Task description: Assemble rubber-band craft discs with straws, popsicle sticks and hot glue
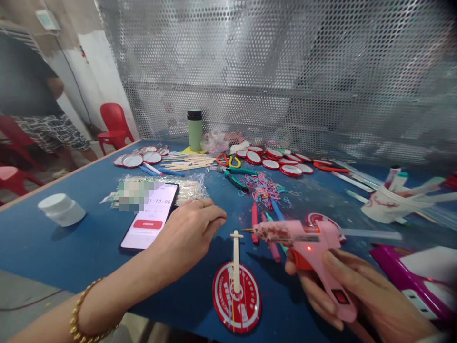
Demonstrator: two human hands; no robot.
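My right hand [332, 286] grips a pink hot glue gun [307, 238] by its handle, fingers at the orange trigger. Its small light is lit and a clear glue stick sticks out of the back. The metal nozzle points left, close above a short crosspiece on a wooden craft stick [236, 267]. That stick lies on a red round lid [246, 312] with white print, with thin bands stretched across the lid. Beside the phone, my left hand [196, 224] hovers with its fingers pressed together; anything between them is hidden.
A phone [150, 224] with a timer lies at left, near a white jar [61, 209]. Behind are pliers [235, 178], small rubber bands [266, 190], markers, red-rimmed lids [291, 170], craft sticks [189, 163] and a green bottle [194, 131]. A cup of pens [383, 207] and a purple power strip [410, 281] stand right.
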